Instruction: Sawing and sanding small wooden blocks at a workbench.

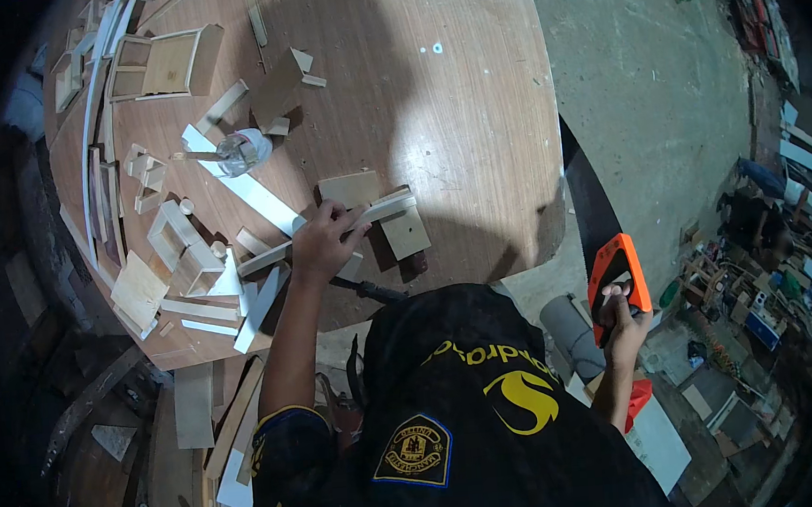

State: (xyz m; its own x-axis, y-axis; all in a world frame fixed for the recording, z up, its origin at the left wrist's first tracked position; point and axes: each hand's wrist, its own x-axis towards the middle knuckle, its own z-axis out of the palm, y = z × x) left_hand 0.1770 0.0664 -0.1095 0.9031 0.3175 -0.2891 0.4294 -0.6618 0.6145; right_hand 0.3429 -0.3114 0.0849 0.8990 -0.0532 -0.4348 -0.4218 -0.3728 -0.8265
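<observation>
Black shirt [461, 372]: it is closest to the camera, and it sits between our two arms.
Wooden strip [393, 204]: it starts at our left hand [321, 245] and pokes out to the right of those fingers. We think it is best to press it down flat, so it does not wobble or slide.
Wooden boards: one square board [347, 188] lies just past the left fingers. One small board [407, 235] is to the right of that hand, right by the strip. We cannot tell if these bits are stuck together, so we should be gentle.
Orange-handled tool [637, 270]: it is in our right hand [623, 323], well to the right of the left one. It looks like a saw to us. It should come near the wood slowly, and away from our left fingers.
Left fingers: they are bent and close together on the strip's end. We cannot tell if they pinch it or just push.
Left arm: it reaches up and forward over the table [484, 154], with the palm facing down.
Right fingers: they are wrapped around the tool's grip.
Right arm: it goes out to the side, past the table's edge, with the hand lifted above the floor.
</observation>
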